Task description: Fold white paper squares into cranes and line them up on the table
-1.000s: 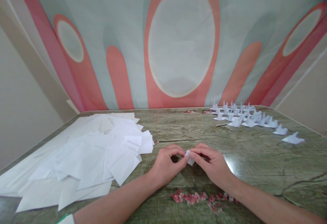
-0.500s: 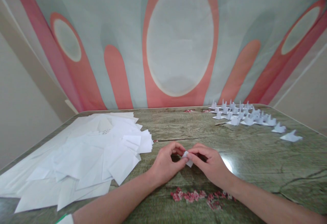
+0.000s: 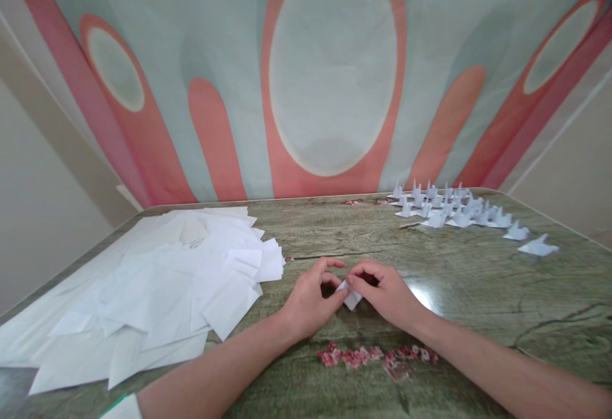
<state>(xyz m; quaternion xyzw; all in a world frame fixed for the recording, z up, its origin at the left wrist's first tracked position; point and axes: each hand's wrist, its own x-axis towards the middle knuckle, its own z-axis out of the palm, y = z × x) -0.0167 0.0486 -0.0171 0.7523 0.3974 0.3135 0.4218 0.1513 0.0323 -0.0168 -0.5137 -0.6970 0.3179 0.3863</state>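
Between my two hands, just above the table, is a small folded piece of white paper (image 3: 352, 300). My left hand (image 3: 313, 294) pinches its left side between thumb and a curled finger, while the index finger arches free above. At the paper's upper right edge, my right hand (image 3: 382, 288) holds it with thumb and fingertips pressed together. The fingers cover part of the folds, so the exact folded shape is hard to make out.
A wide, loose pile of white paper sheets (image 3: 157, 291) spreads over the table's left side. Several folded paper cranes (image 3: 461, 216) stand in rows at the back right, one crane (image 3: 539, 247) nearer. Behind the wood-patterned table (image 3: 478, 285) hangs a patterned backdrop (image 3: 329, 183).
My left index finger has lifted off the paper and straightened. More of the folded paper now shows between the hands. The view has shifted slightly.
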